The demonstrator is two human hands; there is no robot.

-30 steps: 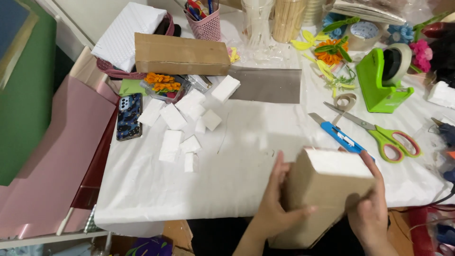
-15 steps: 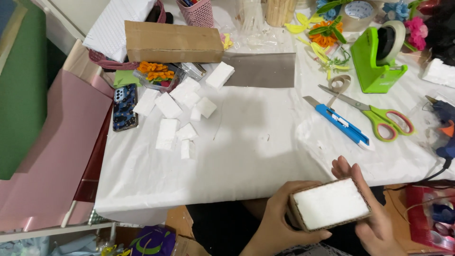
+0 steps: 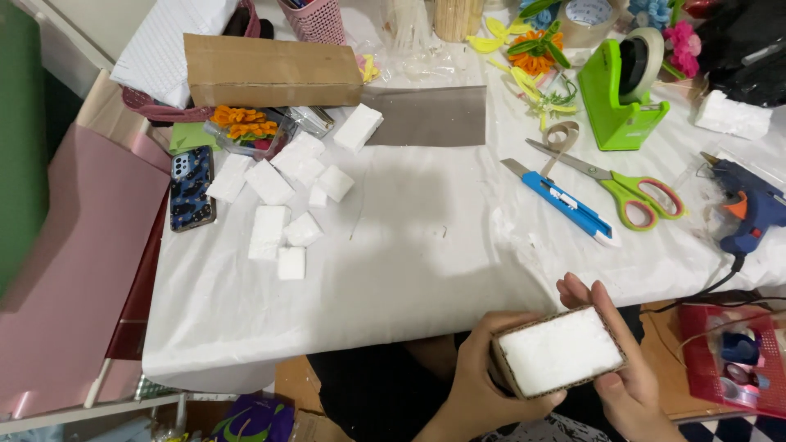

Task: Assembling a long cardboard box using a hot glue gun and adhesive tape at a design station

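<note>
Both my hands hold a small cardboard box (image 3: pixel 560 354) below the table's front edge, its open end turned up toward me and filled with white foam. My left hand (image 3: pixel 475 381) grips its left side and underside. My right hand (image 3: pixel 624 368) wraps its right side, fingers behind it. On the white-covered table (image 3: pixel 426 245) lie several white foam blocks (image 3: pixel 286 196) at the left, a blue utility knife (image 3: pixel 565 202) and green-handled scissors (image 3: pixel 630 190) at the right.
A long cardboard box (image 3: pixel 270 69) and a grey card sheet (image 3: pixel 430 115) lie at the back. A green tape dispenser (image 3: pixel 626 90), a blue glue gun (image 3: pixel 749 205), a phone (image 3: pixel 191 188), paper flowers (image 3: pixel 532 49) and a red basket (image 3: pixel 733 360) surround the work area. Pink boards (image 3: pixel 74 270) lean at left.
The box has come down off the table's front edge toward my lap and tipped so its foam-filled end faces up. My view has shifted lower.
</note>
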